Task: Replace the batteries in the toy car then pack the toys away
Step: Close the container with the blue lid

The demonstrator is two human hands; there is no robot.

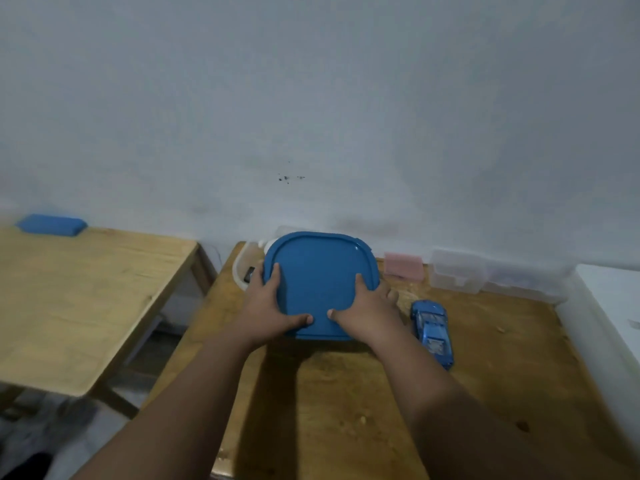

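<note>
A blue square lid (318,271) with rounded corners is held tilted above a clear plastic container (240,268) at the back of the wooden table (346,410). My left hand (268,306) grips the lid's left edge, thumb on top. My right hand (367,311) grips its right edge the same way. A blue toy car (433,332) lies on the table just right of my right hand, untouched. The lid hides most of the container; a dark item (249,273) shows inside it at the left.
A pink sponge (404,265) and clear plastic boxes (460,273) line the wall at the back right. A white surface (609,313) borders the table's right side. A second wooden table (86,306) with a blue case (52,224) stands left, across a gap.
</note>
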